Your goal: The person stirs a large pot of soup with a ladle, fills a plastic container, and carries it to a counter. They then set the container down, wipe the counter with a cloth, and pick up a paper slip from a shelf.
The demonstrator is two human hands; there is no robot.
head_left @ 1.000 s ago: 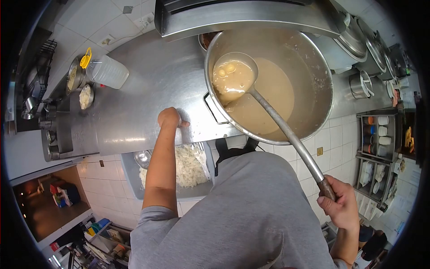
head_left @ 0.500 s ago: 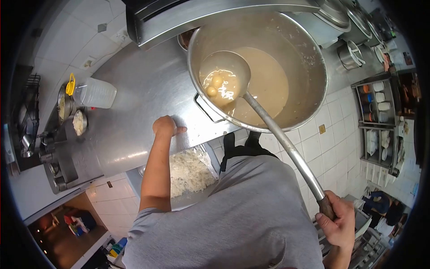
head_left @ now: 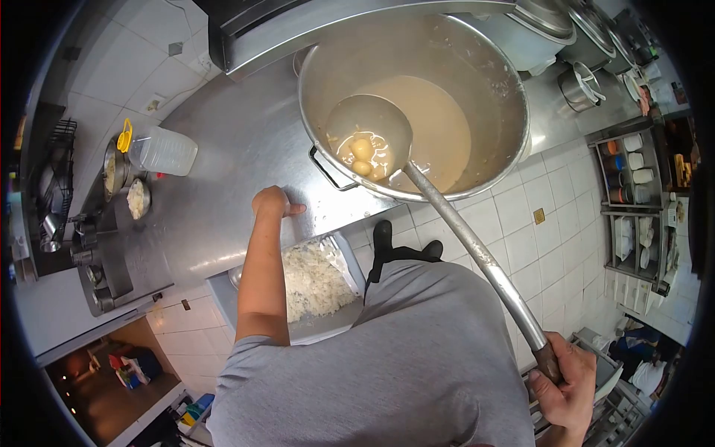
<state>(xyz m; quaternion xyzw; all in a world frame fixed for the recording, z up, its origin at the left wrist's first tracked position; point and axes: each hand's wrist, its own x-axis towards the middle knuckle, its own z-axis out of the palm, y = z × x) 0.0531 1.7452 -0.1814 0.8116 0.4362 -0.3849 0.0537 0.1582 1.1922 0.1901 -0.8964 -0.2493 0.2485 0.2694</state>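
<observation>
A big metal ladle (head_left: 488, 264) reaches from the lower right into a tall steel pot (head_left: 489, 179). My right hand (head_left: 566, 376) is closed around the dark grip at its end. Its bowl hangs inside the pot near the left wall and holds brownish liquid with a few pale round balls (head_left: 362, 149). More of the cloudy beige liquid (head_left: 436, 112) covers the pot's bottom. Leaning on the steel counter (head_left: 223, 160), left of the pot's handle, my left hand (head_left: 272, 201) looks curled, with the thumb stretched out. I see nothing in it.
Below the counter edge stands a grey bin (head_left: 335, 324) with white, rice-like crumbs. A clear jug (head_left: 165, 151) with a yellow cap and a small bowl (head_left: 139, 199) of white food stand at left. Lidded containers (head_left: 547, 18) line the back right. A shelf rack (head_left: 629, 208) stands at right.
The ladle's bowl sits slightly lower in view, and its balls show more plainly. The pot has shifted a little left and up in view. My left hand stays on the counter.
</observation>
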